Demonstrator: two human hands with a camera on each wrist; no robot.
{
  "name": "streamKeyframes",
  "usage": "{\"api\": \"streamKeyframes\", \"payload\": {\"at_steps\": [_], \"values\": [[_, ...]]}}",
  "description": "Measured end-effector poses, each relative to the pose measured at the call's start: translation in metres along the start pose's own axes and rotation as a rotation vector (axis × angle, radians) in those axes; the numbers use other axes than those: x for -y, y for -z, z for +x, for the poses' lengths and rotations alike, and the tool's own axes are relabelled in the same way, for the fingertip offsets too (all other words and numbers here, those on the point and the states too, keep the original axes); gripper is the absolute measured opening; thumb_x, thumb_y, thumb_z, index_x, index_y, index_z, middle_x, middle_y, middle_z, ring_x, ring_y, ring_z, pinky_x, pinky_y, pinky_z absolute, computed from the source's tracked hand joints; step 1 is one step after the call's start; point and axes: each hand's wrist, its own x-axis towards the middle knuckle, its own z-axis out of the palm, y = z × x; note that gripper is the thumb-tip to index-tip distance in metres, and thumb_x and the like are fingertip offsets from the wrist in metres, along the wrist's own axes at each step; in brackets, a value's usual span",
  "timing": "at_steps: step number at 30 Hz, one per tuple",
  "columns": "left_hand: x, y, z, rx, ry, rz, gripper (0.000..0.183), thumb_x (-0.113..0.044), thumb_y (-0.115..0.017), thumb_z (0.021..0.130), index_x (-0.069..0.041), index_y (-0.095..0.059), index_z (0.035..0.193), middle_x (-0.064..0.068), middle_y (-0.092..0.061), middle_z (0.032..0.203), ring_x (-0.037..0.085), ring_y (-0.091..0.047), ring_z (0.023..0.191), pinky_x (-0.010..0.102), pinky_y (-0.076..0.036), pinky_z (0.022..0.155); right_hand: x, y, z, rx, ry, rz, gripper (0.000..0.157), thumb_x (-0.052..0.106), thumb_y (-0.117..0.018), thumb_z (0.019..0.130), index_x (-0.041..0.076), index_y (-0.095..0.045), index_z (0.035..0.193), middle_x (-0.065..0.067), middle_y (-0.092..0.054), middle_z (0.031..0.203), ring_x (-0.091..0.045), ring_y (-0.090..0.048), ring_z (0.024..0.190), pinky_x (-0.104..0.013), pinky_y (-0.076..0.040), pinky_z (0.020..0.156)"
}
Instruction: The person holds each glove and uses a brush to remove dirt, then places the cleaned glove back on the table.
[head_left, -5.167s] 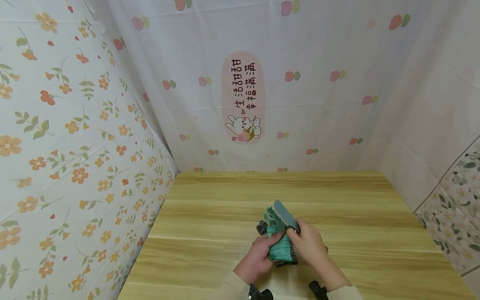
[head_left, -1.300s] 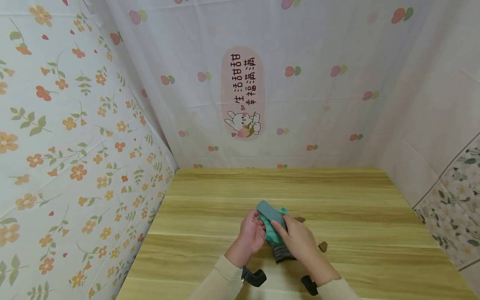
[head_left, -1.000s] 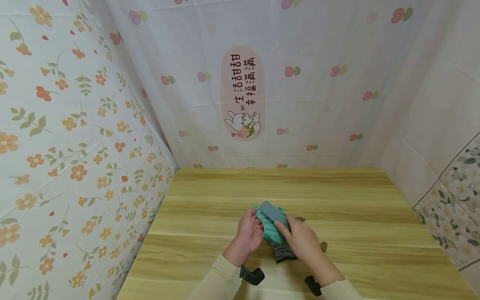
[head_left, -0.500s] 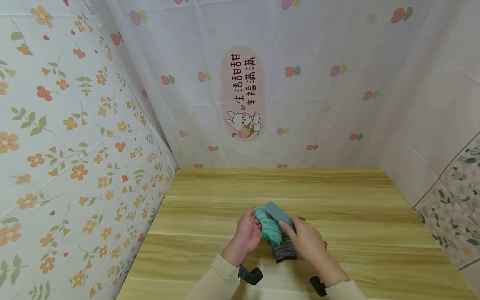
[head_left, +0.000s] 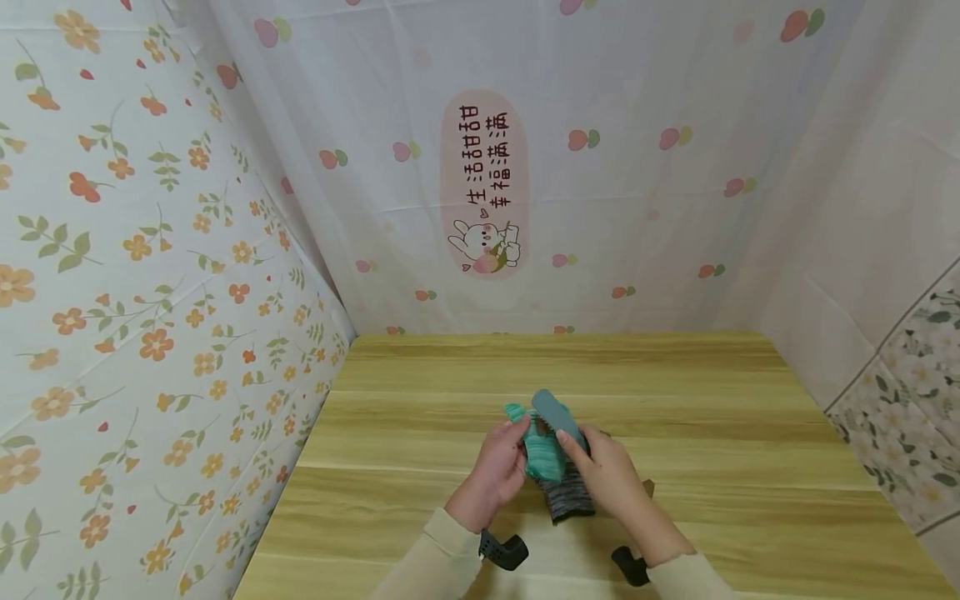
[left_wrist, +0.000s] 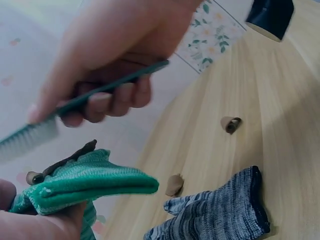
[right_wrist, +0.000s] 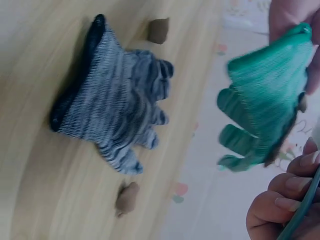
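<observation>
My left hand point(head_left: 495, 473) holds a green knitted glove point(head_left: 543, 460) by its side, above the table. A dark brown strip-like patch point(left_wrist: 70, 159) lies along the glove's upper face; what it is made of I cannot tell. My right hand point(head_left: 611, 473) grips a blue-grey brush point(head_left: 555, 408) by its handle, thumb along the back. In the left wrist view, the white bristles point(left_wrist: 32, 140) hang a little above the green glove, apart from it. Below them on the table lies a grey-and-black knitted glove point(right_wrist: 110, 95), fingers spread toward the far side.
Two small brown lumps, one point(left_wrist: 231, 124) farther off and one point(left_wrist: 174, 185) close by the grey glove, lie on the wooden table point(head_left: 420, 375). Patterned cloth walls point(head_left: 637, 208) stand at the back and sides. Black wrist mounts point(head_left: 504, 550) hang under both wrists.
The brush has shifted right and up from the glove's middle, where it lay flat. My left hand has turned, its thumb now over the glove's edge. The grey glove shows more than before.
</observation>
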Motion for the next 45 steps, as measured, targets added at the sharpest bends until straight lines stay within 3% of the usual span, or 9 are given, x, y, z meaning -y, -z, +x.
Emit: {"api": "streamKeyframes", "payload": {"at_steps": [6,12,15,18,24,33,38,45], "values": [[0.001,-0.002,-0.001,0.006,-0.003,0.030,0.023,-0.021,-0.043,0.110,-0.006,-0.058,0.101,-0.006,-0.065,0.091,-0.001,-0.062,0.085,0.016,-0.053,0.074,0.013,-0.002,0.002,-0.022,0.021,0.042,0.064,0.058,-0.046,0.103,0.002,-0.061,0.128,-0.015,-0.070,0.118,-0.026,-0.068,0.102,-0.043,-0.056,0.082],[0.004,-0.003,0.001,0.047,0.001,0.034,0.033,-0.014,-0.041,0.108,0.007,-0.052,0.130,-0.004,-0.065,0.110,0.000,-0.062,0.103,0.017,-0.053,0.088,0.016,-0.010,0.003,-0.026,0.080,-0.065,0.057,0.051,-0.049,0.104,-0.001,-0.062,0.124,-0.019,-0.070,0.114,-0.025,-0.067,0.092,-0.041,-0.055,0.074],[0.004,-0.004,-0.001,0.053,0.015,0.024,0.036,-0.012,-0.038,0.107,0.008,-0.046,0.136,-0.003,-0.065,0.113,0.000,-0.063,0.103,0.016,-0.053,0.088,0.014,-0.011,0.003,-0.021,0.077,-0.110,0.051,0.048,-0.051,0.105,0.000,-0.063,0.120,-0.016,-0.071,0.108,-0.020,-0.065,0.085,-0.039,-0.053,0.070],[0.003,-0.004,-0.002,0.033,0.022,0.022,0.034,-0.012,-0.038,0.108,0.007,-0.045,0.135,-0.004,-0.063,0.107,-0.002,-0.061,0.094,0.013,-0.051,0.082,0.013,-0.011,0.003,-0.019,0.072,-0.146,0.045,0.045,-0.053,0.104,0.003,-0.064,0.114,-0.012,-0.070,0.099,-0.017,-0.062,0.079,-0.037,-0.051,0.067],[0.003,-0.001,-0.001,-0.003,0.017,0.029,0.031,-0.015,-0.038,0.110,0.005,-0.049,0.130,-0.006,-0.062,0.097,-0.003,-0.057,0.082,0.013,-0.050,0.073,0.009,-0.008,0.002,-0.001,0.059,-0.189,0.045,0.047,-0.054,0.103,0.004,-0.065,0.115,-0.009,-0.070,0.096,-0.017,-0.061,0.077,-0.036,-0.049,0.064],[0.000,0.004,-0.002,-0.016,0.009,0.007,0.023,-0.020,-0.040,0.111,-0.001,-0.051,0.113,-0.004,-0.062,0.094,0.002,-0.061,0.086,0.017,-0.053,0.076,-0.002,-0.004,-0.001,0.002,0.031,-0.200,0.048,0.051,-0.050,0.104,0.005,-0.065,0.112,-0.008,-0.070,0.095,-0.019,-0.063,0.081,-0.040,-0.052,0.069],[-0.002,0.005,-0.002,-0.008,0.014,-0.009,0.019,-0.020,-0.040,0.111,-0.006,-0.051,0.103,-0.004,-0.061,0.088,0.002,-0.061,0.081,0.018,-0.052,0.072,-0.006,0.000,-0.002,0.015,0.008,-0.182,0.051,0.052,-0.049,0.104,0.005,-0.064,0.117,-0.008,-0.070,0.096,-0.019,-0.064,0.083,-0.040,-0.052,0.069],[-0.003,0.006,-0.004,-0.029,0.030,-0.008,0.016,-0.021,-0.042,0.110,-0.007,-0.046,0.105,-0.004,-0.056,0.086,0.002,-0.056,0.077,0.016,-0.049,0.069,-0.009,0.000,-0.003,0.018,0.007,-0.179,0.055,0.054,-0.048,0.104,0.004,-0.063,0.121,-0.008,-0.070,0.097,-0.020,-0.066,0.085,-0.040,-0.052,0.070]]}}
